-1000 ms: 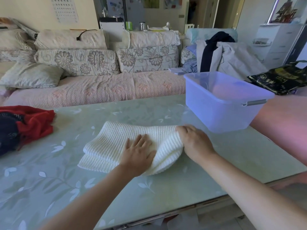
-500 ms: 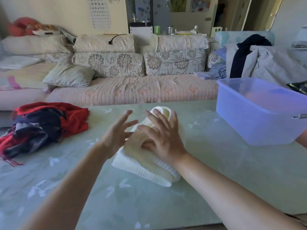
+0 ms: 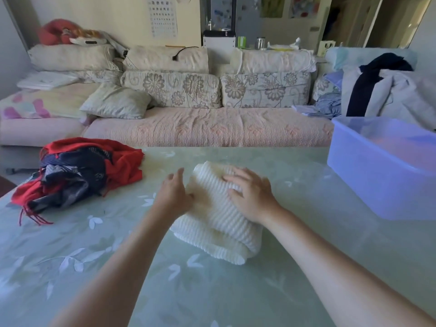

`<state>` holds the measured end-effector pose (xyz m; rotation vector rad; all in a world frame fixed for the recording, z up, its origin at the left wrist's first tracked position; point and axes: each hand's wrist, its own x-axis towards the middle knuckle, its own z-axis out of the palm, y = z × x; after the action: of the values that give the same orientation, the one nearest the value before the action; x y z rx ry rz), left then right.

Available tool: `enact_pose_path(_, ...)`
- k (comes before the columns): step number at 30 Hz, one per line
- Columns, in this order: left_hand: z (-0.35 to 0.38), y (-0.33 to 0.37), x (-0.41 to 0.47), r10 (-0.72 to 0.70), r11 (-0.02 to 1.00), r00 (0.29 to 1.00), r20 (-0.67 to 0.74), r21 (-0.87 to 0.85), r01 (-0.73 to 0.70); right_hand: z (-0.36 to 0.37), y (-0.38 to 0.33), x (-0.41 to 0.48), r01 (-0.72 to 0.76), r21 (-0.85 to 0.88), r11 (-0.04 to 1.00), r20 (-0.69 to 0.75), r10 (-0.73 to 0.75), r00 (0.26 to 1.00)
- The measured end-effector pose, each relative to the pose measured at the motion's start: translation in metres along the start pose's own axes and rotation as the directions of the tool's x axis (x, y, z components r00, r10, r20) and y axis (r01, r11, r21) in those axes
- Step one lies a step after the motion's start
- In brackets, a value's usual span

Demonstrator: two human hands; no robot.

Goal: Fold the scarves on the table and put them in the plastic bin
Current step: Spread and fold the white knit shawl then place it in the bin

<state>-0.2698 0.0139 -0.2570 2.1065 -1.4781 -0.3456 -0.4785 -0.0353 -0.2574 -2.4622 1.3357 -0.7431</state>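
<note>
Left hand (image 3: pixel 173 197), lifted with spread fingers half a second ago, has dropped against the left flank of the white scarf (image 3: pixel 219 223). Right hand (image 3: pixel 251 194) has stayed on top, now flatter. Item one: white scarf, ribbed knit, folded into a thick, soft-edged bundle of several layers, lying mid-table (image 3: pixel 94 256), long axis running from me toward the sofa. Item two: right hand, palm down on the bundle, fingers spread and pressing. Item three: left hand, thumb raised, fingertips buried in the scarf's side, so I cannot tell whether they pinch or only push. Item four: plastic bin (image 3: pixel 377 175), pale blue, on the table well to the right, nothing seen inside. Item five: red and navy scarves (image 3: pixel 87 168), an unfolded heap to the left. Step in hand, by my reading: squaring off the last fold. Next move calls for a two-sided grip so the layers hold together on the carry to the bin.
</note>
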Motion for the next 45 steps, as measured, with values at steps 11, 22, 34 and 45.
enact_pose_path(11,0.048,0.017,0.020,0.279,0.924,0.936,0.217,0.205,-0.323,0.011,0.025,0.001,-0.117,-0.116,0.986,0.278,0.145,0.949)
enact_pose_path(22,0.029,-0.012,0.029,0.241,0.970,0.924,0.297,-0.098,-0.221,-0.013,0.046,-0.028,0.523,-0.250,0.815,0.344,-0.430,0.835)
enact_pose_path(34,0.015,0.009,0.002,0.306,0.884,0.950,0.070,0.349,-0.310,-0.007,0.036,-0.041,0.514,-0.398,0.759,0.178,-0.486,0.856)
enact_pose_path(45,0.014,0.013,-0.049,0.266,0.933,0.947,0.178,0.198,-0.299,-0.004,-0.005,-0.037,0.349,-0.021,0.937,-0.178,-0.347,0.921)
